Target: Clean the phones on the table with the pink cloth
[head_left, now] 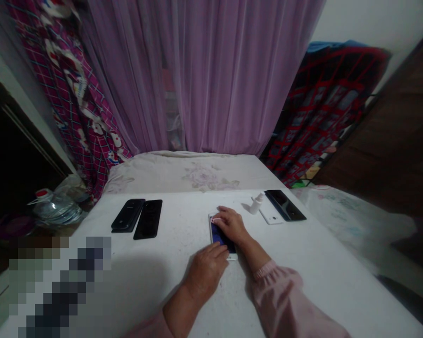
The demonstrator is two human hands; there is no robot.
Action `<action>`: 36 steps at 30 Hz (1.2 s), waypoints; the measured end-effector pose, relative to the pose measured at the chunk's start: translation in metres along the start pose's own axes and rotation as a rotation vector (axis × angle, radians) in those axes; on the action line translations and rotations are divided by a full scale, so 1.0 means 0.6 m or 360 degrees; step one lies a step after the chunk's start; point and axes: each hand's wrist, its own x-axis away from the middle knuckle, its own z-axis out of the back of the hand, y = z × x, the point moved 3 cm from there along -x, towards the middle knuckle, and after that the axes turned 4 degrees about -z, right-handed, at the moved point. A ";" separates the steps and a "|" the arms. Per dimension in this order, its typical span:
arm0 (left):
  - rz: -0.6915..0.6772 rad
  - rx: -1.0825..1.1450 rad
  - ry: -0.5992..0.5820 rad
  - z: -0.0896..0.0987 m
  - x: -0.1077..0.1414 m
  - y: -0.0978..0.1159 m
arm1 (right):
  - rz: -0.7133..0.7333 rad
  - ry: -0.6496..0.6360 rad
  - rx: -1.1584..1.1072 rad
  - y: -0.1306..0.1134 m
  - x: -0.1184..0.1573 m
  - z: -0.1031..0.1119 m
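A white-framed smartphone (217, 236) lies face up on the white-covered table, its dark bluish screen partly hidden by my hands. My left hand (207, 266) grips the near end of the phone, fingers together across its lower left edge. Over the far part of the screen, my right hand (232, 225) presses down a small white-and-pink cloth (216, 219) under bent fingers; most of the cloth is hidden. Just beyond my right hand stands a small white spray bottle (257, 203). Beside the bottle lies another white phone (270, 214), face down.
A dark phone (287, 205) lies at the table's right edge. To the left are a black phone (148, 219) and a dark phone (128, 215) resting on another dark flat piece. Purple curtains (225, 75) hang behind the table. A large water bottle (54, 208) stands off its left side.
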 end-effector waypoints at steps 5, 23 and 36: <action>0.0073 0.0036 -0.0023 -0.002 -0.001 -0.005 | -0.0173 0.0283 -0.0097 0.033 -0.013 0.010; 0.0027 -0.0064 -0.0039 -0.026 0.005 -0.014 | -0.0166 -0.0217 0.0512 -0.005 -0.051 0.025; 0.0076 -0.0051 -0.0018 -0.019 0.003 -0.010 | -0.0104 -0.0311 0.0586 -0.014 -0.054 0.033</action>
